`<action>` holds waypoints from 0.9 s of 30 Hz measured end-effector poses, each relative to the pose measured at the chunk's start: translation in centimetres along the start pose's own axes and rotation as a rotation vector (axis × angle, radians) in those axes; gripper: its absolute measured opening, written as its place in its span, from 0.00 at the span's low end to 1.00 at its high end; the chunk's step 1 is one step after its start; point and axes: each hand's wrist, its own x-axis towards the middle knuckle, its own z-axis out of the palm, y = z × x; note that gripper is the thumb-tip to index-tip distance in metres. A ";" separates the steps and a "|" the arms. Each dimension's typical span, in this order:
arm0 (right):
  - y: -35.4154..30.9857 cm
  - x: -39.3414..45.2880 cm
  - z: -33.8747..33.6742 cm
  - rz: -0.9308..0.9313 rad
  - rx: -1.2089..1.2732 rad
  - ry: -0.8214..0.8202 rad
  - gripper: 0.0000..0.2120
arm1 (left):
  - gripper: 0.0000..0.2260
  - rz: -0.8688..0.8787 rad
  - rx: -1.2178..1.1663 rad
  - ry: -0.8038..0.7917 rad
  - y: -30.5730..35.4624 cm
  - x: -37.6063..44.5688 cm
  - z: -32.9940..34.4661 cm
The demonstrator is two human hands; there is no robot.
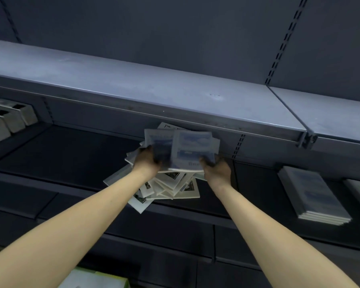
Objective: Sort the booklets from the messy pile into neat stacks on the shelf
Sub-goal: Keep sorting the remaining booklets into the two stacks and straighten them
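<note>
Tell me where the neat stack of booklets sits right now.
In the head view, the neat stack lies flat on the dark shelf at the right, apart from the messy pile and beyond the right hand.

Lower shelf bay: open left, crowded centre and right.
Dark shelf floor [67, 150] bare left of messy pile [166, 188]; upper shelf [154, 94] overhangs close above; neat stack [312, 196] right, grey boxes [10, 119] far left.

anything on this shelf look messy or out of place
Yes: the pile of booklets mid-shelf lies fanned at all angles, one corner overhanging the shelf's front edge. The left hand and right hand each hold blue booklets above it. The stack at right is squared.
</note>
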 end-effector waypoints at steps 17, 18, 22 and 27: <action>1.3 -3.4 1.4 -0.035 -0.016 -0.148 0.08 | 0.14 -0.082 -0.247 -0.066 0.1 -3.3 -0.3; 1.5 -3.5 1.3 -0.030 0.002 -0.164 0.08 | 0.16 -0.093 -0.282 -0.082 0.2 -3.4 -0.1; 2.2 -4.1 0.3 -0.054 0.042 -0.197 0.11 | 0.23 -0.152 -0.387 -0.090 0.6 -4.3 0.2; 3.1 -4.9 -1.8 0.022 0.089 -0.244 0.18 | 0.34 -0.057 -0.463 -0.046 1.3 -6.4 0.9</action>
